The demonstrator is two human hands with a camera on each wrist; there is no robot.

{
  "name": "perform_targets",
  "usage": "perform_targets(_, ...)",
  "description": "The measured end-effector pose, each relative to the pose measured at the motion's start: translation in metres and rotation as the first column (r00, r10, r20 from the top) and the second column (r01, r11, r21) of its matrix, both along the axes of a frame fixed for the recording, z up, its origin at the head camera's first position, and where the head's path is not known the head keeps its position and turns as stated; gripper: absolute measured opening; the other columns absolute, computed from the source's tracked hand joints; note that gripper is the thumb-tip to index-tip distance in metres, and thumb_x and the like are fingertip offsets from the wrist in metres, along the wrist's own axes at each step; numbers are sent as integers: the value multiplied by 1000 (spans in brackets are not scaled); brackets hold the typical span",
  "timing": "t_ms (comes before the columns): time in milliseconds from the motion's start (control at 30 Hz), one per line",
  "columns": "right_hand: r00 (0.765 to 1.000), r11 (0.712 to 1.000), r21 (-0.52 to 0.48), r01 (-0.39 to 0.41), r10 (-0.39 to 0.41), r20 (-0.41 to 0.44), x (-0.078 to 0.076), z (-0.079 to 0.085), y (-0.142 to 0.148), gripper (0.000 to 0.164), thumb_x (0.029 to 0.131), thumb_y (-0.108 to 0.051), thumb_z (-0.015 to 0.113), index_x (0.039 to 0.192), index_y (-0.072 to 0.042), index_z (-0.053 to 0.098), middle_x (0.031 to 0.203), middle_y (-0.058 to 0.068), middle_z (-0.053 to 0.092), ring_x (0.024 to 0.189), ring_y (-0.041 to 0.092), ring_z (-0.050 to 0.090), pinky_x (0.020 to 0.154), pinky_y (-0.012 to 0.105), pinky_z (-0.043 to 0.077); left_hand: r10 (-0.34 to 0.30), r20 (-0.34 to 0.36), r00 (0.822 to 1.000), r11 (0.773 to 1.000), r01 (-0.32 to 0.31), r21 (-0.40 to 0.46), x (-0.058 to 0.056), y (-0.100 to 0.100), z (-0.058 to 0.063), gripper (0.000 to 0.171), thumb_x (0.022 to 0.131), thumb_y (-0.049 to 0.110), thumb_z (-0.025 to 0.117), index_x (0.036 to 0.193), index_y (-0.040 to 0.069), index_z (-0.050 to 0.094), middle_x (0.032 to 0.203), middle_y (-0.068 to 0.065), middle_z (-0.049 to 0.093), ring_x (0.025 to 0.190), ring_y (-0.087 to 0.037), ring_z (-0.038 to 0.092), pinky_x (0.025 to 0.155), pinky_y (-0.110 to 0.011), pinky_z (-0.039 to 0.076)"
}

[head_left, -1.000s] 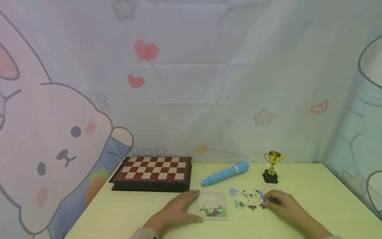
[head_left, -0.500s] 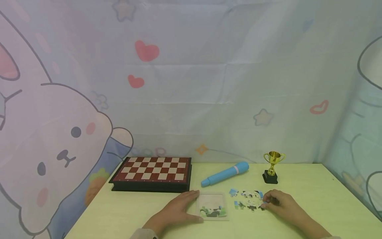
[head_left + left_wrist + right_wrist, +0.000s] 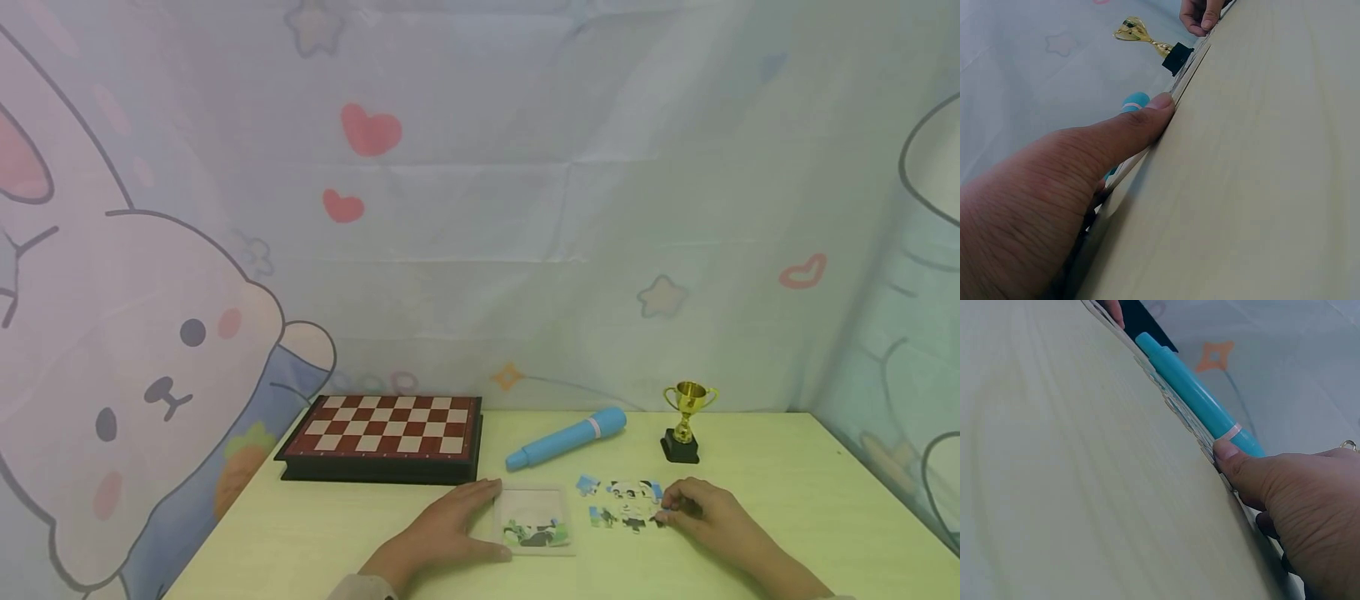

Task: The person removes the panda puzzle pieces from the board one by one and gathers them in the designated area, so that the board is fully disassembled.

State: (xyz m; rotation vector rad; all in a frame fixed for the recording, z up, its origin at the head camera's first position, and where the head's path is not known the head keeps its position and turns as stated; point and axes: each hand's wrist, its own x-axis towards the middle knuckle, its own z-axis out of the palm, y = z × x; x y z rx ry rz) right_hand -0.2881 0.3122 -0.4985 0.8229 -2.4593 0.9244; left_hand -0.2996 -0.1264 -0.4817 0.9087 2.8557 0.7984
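A square puzzle tray [image 3: 572,517] lies in the middle front of the table, with joined panda pieces [image 3: 534,533] along its near side. My left hand [image 3: 442,527] holds the tray by its left side, thumb at the near corner and fingertips at the far corner. Right of the tray, several loose puzzle pieces [image 3: 626,490] lie in two rough rows. My right hand [image 3: 705,510] is at the right end of these rows, thumb and fingers pinching a small puzzle piece [image 3: 661,518] low at the table. Its fingertips partly hide that piece. The right wrist view shows the thumb [image 3: 1229,455] beside the pieces.
Behind my left hand stands a black-edged chessboard box [image 3: 390,427] with red and white squares. A thick blue pen-shaped object [image 3: 566,438] lies behind the tray. A gold trophy cup [image 3: 686,408] on a black base stands back right. A printed cloth [image 3: 480,250] hangs behind the table [image 3: 810,500].
A puzzle piece showed tilted in my right fingertips a second ago; now it is lower and mostly hidden by them. My left hand and the tray have stayed still.
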Motion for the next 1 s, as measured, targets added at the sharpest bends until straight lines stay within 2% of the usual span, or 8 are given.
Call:
perform_targets(300,1000,1000,14,24,-24,-18,-3,-1,-1,13,90,-19,76,95,-25,66,88,-17,62,77,-1,58,65,21,52,-2,-5,1000,1000,2,10,0,0,1,99,77,75,69,155,20,42,158,0,40,146,-27,36,115,-57,33)
perform_targets(500,991,998,-13,57,-58,-120,-3,1,-3,21,89,-6,76,94,-24,66,83,-20,58,71,-2,52,58,20,47,3,11,1000,1000,-3,8,0,-1,-1,99,77,77,67,156,23,40,160,1,38,147,-27,34,115,-57,32)
perform_targets(633,985,997,-13,74,-75,-153,-3,2,-3,20,90,-4,75,98,-20,68,85,-18,62,72,-3,55,58,20,48,-3,0,1000,1000,3,13,-1,-2,-2,99,77,77,67,155,23,41,159,1,38,146,-27,34,115,-57,33)
perform_targets(767,984,994,22,109,-104,-143,-1,6,-4,18,93,-10,73,111,-14,71,98,-12,69,86,3,62,66,26,55,-4,-3,1000,1000,4,16,-1,-2,-3,100,77,78,67,156,22,41,159,1,39,146,-27,35,115,-57,33)
perform_targets(900,979,988,77,132,-118,-167,0,9,-9,33,95,-14,71,128,-14,68,120,-8,69,108,16,65,83,39,57,-7,-7,1000,1000,7,17,-2,-2,-3,99,77,77,67,155,21,41,159,1,39,146,-26,35,115,-56,33)
perform_targets(1000,976,990,103,98,-75,-202,1,11,-17,42,94,-14,72,135,-15,64,130,-5,66,116,22,64,90,41,56,-13,-13,1000,1000,13,16,-1,-2,-2,99,78,76,67,155,20,41,159,0,40,146,-27,35,116,-56,33)
